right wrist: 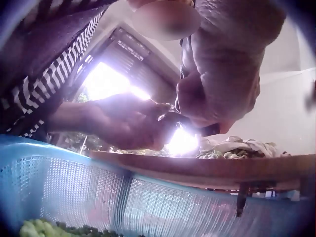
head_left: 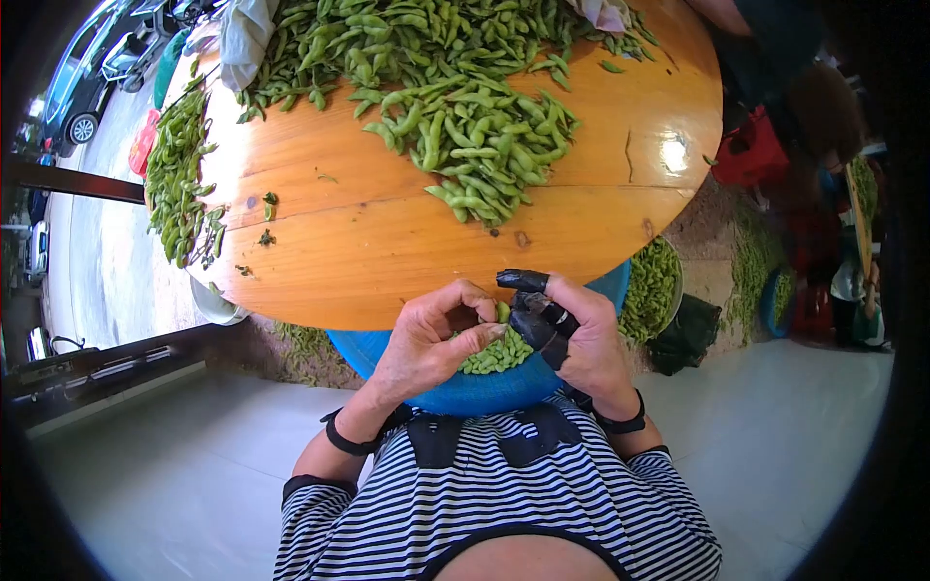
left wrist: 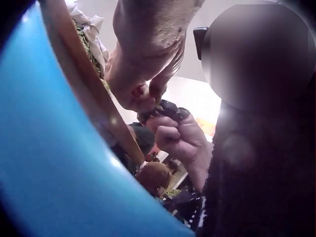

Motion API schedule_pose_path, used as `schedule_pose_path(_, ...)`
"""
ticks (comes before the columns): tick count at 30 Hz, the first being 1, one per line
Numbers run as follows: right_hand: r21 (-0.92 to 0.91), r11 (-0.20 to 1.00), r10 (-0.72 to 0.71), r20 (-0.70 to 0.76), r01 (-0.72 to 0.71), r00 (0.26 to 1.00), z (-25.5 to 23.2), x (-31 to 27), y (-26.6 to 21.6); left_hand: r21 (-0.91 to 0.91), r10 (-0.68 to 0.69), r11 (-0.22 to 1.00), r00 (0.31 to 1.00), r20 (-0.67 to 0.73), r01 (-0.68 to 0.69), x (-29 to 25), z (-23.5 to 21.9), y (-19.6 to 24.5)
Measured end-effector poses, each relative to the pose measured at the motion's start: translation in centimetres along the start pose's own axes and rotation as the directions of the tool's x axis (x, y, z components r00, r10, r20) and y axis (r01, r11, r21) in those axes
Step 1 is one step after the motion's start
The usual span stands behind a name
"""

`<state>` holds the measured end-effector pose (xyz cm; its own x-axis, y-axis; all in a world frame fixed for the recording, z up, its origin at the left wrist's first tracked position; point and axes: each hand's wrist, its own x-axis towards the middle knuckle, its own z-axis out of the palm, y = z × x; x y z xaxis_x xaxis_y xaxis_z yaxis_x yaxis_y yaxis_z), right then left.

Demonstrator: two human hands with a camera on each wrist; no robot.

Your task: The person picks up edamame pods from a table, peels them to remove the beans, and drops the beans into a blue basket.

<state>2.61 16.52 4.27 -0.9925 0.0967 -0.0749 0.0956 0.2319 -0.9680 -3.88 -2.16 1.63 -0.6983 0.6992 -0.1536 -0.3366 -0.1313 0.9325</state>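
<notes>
Both hands meet above a blue basket (head_left: 438,399) on the person's lap, which holds shelled green beans (head_left: 496,356). The left hand (head_left: 436,334) pinches a green pod (head_left: 503,312) between thumb and fingers. Black wrappings cover the thumb and some fingers of the right hand (head_left: 584,339), whose curled fingers hold the pod's other side. In the left wrist view the right hand (left wrist: 180,136) touches the left hand (left wrist: 143,74) at the fingertips. The right wrist view shows the left hand (right wrist: 128,123) and the right hand (right wrist: 217,74) meeting above the basket (right wrist: 148,197); the pod is unclear there.
A round wooden table (head_left: 358,232) stands in front, with a large heap of green pods (head_left: 475,145) and more pods at its left edge (head_left: 177,184). A bowl of pods (head_left: 652,290) is on the floor at right, near a dark bag (head_left: 684,334).
</notes>
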Motion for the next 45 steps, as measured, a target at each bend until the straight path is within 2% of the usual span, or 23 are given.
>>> schedule_pose_path(8, -0.116, 0.987, -0.117, -0.070, 0.108, 0.991, 0.5, -1.1, 0.6, -0.137, -0.082, 0.989, 0.984, -0.155, 0.060, 0.2, 2.1, -0.5)
schedule_pose_path(10, -0.248, 0.937, -0.288, -0.141, 0.247, 0.947, 0.8, -1.2, 0.6, -0.206, -0.071, 0.978, 0.983, -0.170, 0.035, 0.3, 2.2, -1.0)
schedule_pose_path(11, -0.247, 0.937, -0.288, -0.146, 0.248, 0.946, 0.7, -1.2, 0.6, -0.277, -0.063, 0.961, 0.980, -0.187, 0.009, 0.4, 2.3, -1.1)
schedule_pose_path(13, -0.102, 0.985, -0.149, -0.109, 0.138, 0.983, 0.1, -1.2, 0.4, -0.254, -0.041, 0.967, 0.981, -0.187, -0.008, 0.4, 2.2, -1.0)
schedule_pose_path(16, 0.025, 0.991, -0.128, -0.051, 0.130, 0.990, -0.6, -1.4, 0.5, -0.186, -0.023, 0.982, 0.978, -0.206, -0.017, 0.5, 2.5, -0.9)
schedule_pose_path(18, 0.024, 0.987, -0.160, 0.001, 0.160, 0.987, -1.4, -1.6, 1.5, -0.140, -0.024, 0.990, 0.975, -0.220, -0.007, 0.5, 2.9, -0.8)
schedule_pose_path(20, 0.023, 0.981, -0.194, 0.055, 0.193, 0.979, -1.7, -1.8, 1.8, 0.001, 0.039, 0.999, 0.962, -0.269, -0.041, 0.5, 3.1, -0.7)
schedule_pose_path(22, 0.191, 0.982, -0.021, 0.103, 0.001, 0.994, -1.6, -2.1, 1.7, 0.028, 0.047, 0.999, 0.962, -0.267, -0.041, 0.5, 3.2, -0.7)
schedule_pose_path(27, 0.152, 0.988, -0.004, 0.097, -0.011, 0.995, -1.5, -1.7, 1.4, 0.100, 0.139, 0.988, 0.956, -0.257, -0.117, 0.6, 3.0, -1.2)
schedule_pose_path(29, 0.113, 0.993, -0.032, 0.097, 0.021, 0.995, -1.6, -1.7, 1.7, -0.098, -0.058, 0.995, 0.971, -0.231, 0.036, 0.3, 2.5, -1.0)
schedule_pose_path(30, 0.270, 0.960, 0.032, 0.169, -0.077, 0.985, -1.9, -1.7, 1.9, -0.099, -0.059, 0.994, 0.971, -0.231, 0.037, 0.3, 2.2, -1.0)
schedule_pose_path(31, 0.413, 0.892, 0.081, 0.249, -0.182, 0.965, -2.1, -1.7, 2.1, -0.260, -0.141, 0.961, 0.978, -0.152, 0.098, 0.3, 1.9, -1.1)
schedule_pose_path(32, 0.413, 0.892, 0.083, 0.249, -0.183, 0.965, -2.1, -1.8, 2.1, -0.409, -0.208, 0.897, 0.976, -0.060, 0.166, 0.4, 1.7, -1.2)
schedule_pose_path(33, 0.444, 0.864, 0.114, 0.284, -0.236, 0.952, -2.2, -1.8, 2.0, -0.409, -0.210, 0.897, 0.976, -0.060, 0.168, 0.4, 1.7, -1.1)
schedule_pose_path(35, 0.472, 0.833, 0.143, 0.321, -0.289, 0.936, -2.3, -1.6, 1.6, -0.635, -0.218, 0.741, 0.973, 0.081, 0.219, 0.5, 1.7, -1.0)
schedule_pose_path(36, 0.332, 0.943, -0.046, 0.213, -0.027, 0.976, -2.1, -1.4, 1.3, -0.635, -0.219, 0.741, 0.972, 0.081, 0.220, 0.5, 1.7, -1.1)
schedule_pose_path(37, 0.154, 0.960, -0.254, 0.138, 0.233, 0.957, -1.9, -1.3, 1.0, -0.656, -0.212, 0.720, 0.972, 0.105, 0.228, 0.4, 1.5, -1.2)
schedule_pose_path(38, 0.155, 0.960, -0.253, 0.139, 0.232, 0.957, -1.6, -1.4, 0.7, -0.676, -0.205, 0.698, 0.970, 0.128, 0.237, 0.3, 1.4, -1.3)
schedule_pose_path(39, -0.012, 0.944, -0.325, 0.120, 0.329, 0.938, -1.4, -1.6, 0.3, -0.676, -0.207, 0.697, 0.970, 0.128, 0.238, 0.2, 1.3, -1.1)
schedule_pose_path(41, -0.256, 0.860, -0.420, 0.136, 0.441, 0.897, -0.7, -2.0, 0.3, -0.481, -0.273, 0.839, 0.961, 0.031, 0.254, -0.4, 1.0, -0.6)
schedule_pose_path(42, -0.252, 0.863, -0.417, 0.135, 0.438, 0.899, -0.7, -2.1, 0.7, -0.480, -0.279, 0.838, 0.960, 0.030, 0.258, -0.9, 0.9, -1.0)
schedule_pose_path(44, -0.223, 0.870, -0.405, 0.184, 0.439, 0.896, -0.7, -2.1, 1.3, -0.197, -0.212, 0.964, 0.963, -0.165, 0.179, -2.0, 0.8, -1.9)
schedule_pose_path(45, -0.229, 0.882, -0.390, 0.135, 0.412, 0.911, -0.9, -2.3, 1.1, -0.199, -0.217, 0.963, 0.961, -0.171, 0.182, -2.3, 0.7, -1.9)
